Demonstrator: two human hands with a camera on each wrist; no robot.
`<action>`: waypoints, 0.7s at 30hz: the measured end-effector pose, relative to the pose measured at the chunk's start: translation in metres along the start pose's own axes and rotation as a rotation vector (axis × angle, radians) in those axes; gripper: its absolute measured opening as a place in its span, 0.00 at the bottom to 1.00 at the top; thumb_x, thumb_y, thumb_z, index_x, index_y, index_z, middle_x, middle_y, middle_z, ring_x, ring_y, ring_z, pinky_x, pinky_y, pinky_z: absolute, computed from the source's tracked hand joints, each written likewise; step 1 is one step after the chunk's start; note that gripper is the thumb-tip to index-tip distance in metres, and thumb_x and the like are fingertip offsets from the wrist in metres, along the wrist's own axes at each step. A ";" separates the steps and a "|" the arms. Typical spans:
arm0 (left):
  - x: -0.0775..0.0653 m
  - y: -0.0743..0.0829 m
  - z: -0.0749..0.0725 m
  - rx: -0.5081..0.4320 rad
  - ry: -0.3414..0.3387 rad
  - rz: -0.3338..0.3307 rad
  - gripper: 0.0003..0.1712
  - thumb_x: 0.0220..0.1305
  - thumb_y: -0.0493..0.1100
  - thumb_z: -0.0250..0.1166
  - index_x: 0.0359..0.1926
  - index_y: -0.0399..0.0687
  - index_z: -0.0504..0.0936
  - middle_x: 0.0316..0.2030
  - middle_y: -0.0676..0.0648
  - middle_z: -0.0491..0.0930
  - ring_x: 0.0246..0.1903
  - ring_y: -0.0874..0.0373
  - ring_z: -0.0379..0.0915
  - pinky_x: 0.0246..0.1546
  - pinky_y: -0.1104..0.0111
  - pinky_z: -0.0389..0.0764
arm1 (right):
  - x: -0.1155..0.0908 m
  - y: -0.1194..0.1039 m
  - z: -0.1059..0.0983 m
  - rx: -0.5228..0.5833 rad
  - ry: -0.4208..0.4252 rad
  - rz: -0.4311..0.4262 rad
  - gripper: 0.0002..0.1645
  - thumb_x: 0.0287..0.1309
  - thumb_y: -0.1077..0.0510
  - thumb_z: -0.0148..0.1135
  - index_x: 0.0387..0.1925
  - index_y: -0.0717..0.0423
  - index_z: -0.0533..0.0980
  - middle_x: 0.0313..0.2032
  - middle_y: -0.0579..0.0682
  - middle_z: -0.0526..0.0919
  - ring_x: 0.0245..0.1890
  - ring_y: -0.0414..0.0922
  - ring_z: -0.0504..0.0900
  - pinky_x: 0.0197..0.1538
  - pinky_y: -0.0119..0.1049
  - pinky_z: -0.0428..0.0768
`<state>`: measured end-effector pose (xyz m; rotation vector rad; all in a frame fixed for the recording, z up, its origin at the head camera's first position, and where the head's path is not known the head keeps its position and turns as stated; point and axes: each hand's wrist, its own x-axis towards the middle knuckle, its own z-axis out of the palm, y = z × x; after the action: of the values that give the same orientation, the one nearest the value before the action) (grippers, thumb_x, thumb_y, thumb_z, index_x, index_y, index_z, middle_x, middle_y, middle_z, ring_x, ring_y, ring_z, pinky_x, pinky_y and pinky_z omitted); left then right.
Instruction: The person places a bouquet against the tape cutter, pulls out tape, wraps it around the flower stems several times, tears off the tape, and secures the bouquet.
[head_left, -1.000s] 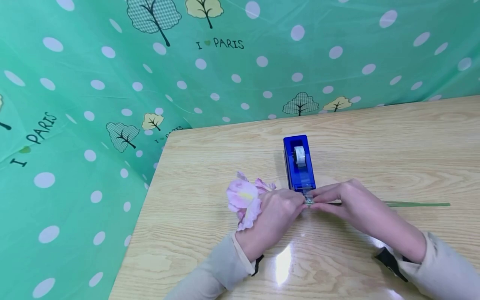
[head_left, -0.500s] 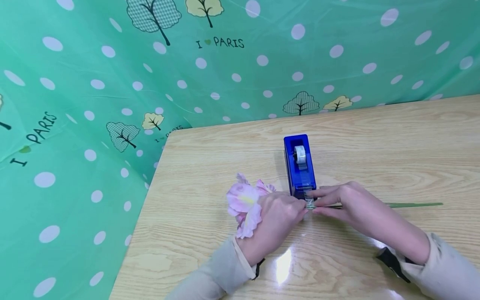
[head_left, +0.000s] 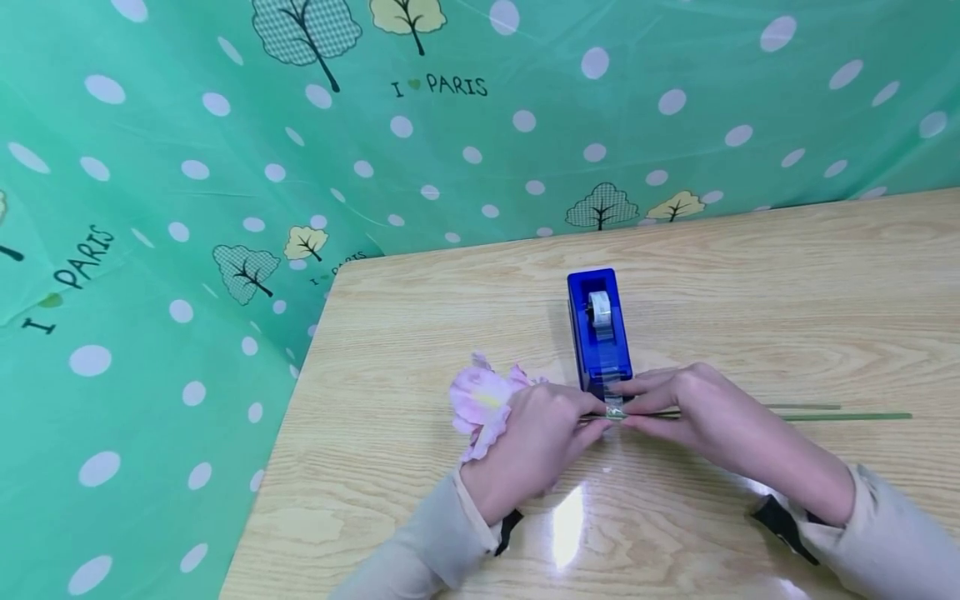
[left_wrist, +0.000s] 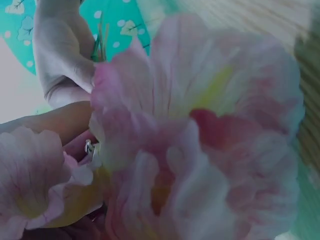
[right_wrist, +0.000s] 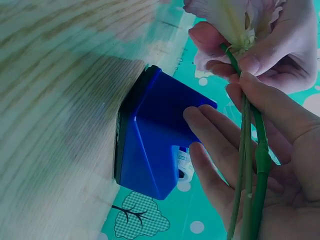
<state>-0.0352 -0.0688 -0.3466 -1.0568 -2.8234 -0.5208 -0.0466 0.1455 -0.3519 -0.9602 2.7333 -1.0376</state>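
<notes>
My left hand (head_left: 536,433) pinches the stems of pink artificial flowers (head_left: 477,404) just below the blooms. Right beside it, my right hand (head_left: 712,417) grips the same stems (right_wrist: 261,155) between thumb and fingers, while its other fingers extend toward the tape dispenser in the right wrist view. A strip of clear tape (head_left: 613,402) runs from the blue tape dispenser (head_left: 576,287) down to the stems between both hands. Large petals (left_wrist: 240,160) fill much of the left wrist view and hide most of the left hand there. The stem ends (head_left: 862,417) stick out past the right wrist.
The dispenser stands on a wooden table (head_left: 420,300), directly beyond the hands, with a tape roll (head_left: 600,308) in it. A green dotted cloth (head_left: 450,167) hangs behind and to the left of the table.
The stems have turned in my fingers, and two ends now show apart on the right. My left hand and the blooms have shifted slightly left. The dispenser has stayed in place.
</notes>
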 end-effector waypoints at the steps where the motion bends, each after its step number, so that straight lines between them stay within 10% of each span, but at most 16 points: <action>1: 0.000 -0.001 -0.001 0.008 -0.009 0.000 0.10 0.65 0.48 0.68 0.42 0.49 0.89 0.39 0.52 0.89 0.38 0.63 0.86 0.39 0.76 0.82 | 0.000 0.000 0.000 0.005 0.001 -0.001 0.09 0.53 0.58 0.74 0.38 0.48 0.89 0.49 0.53 0.87 0.50 0.56 0.85 0.48 0.49 0.83; 13: 0.004 -0.010 -0.004 -0.109 -0.202 -0.013 0.14 0.74 0.47 0.57 0.47 0.51 0.88 0.40 0.55 0.88 0.39 0.68 0.83 0.41 0.80 0.80 | 0.001 0.004 0.001 0.036 -0.045 0.011 0.09 0.56 0.57 0.72 0.40 0.48 0.88 0.47 0.50 0.87 0.48 0.54 0.86 0.48 0.46 0.84; 21: 0.005 -0.012 -0.004 -0.155 -0.182 -0.036 0.13 0.71 0.47 0.61 0.47 0.51 0.89 0.40 0.55 0.88 0.38 0.69 0.83 0.39 0.82 0.78 | 0.002 0.003 0.001 0.055 -0.059 0.036 0.08 0.55 0.57 0.72 0.39 0.47 0.88 0.46 0.49 0.88 0.48 0.53 0.87 0.48 0.47 0.84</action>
<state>-0.0473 -0.0759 -0.3450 -1.1356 -3.0067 -0.6910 -0.0496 0.1452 -0.3543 -0.9153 2.6503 -1.0548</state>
